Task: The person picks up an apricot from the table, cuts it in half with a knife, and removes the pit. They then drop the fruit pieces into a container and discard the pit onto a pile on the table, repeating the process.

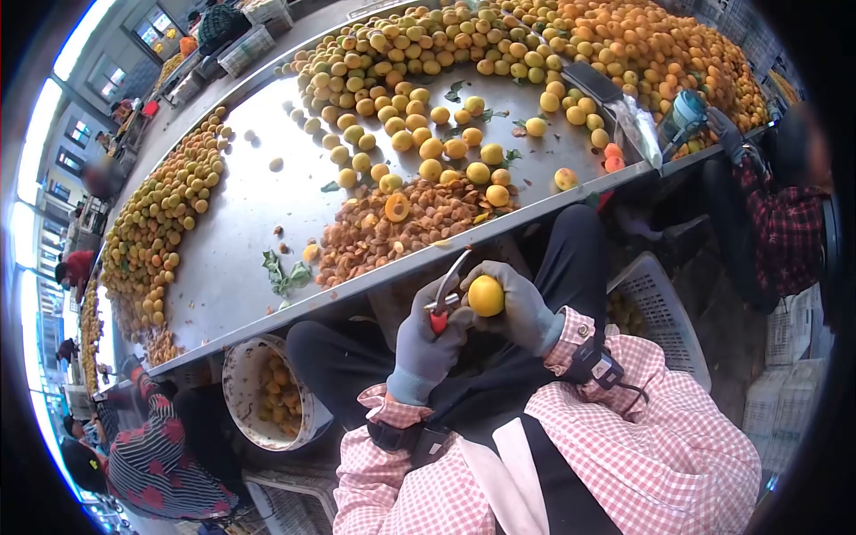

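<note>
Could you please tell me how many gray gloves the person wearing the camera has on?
2: one on the left hand, gripping the curved knife, and one on the right hand, holding a yellow fruit.

A large sheet-metal worktable (241,196) with a raised rim is positioned across the room. A pale wall (96,53) at the left is fitted with a row of dark-framed windows (157,28). Above them, a bright white light band (80,43) is extended along the room. Glare is reflected on the tabletop. A grey floor (183,114) is exposed beyond the table, where slatted crates (246,52) are placed.
</note>
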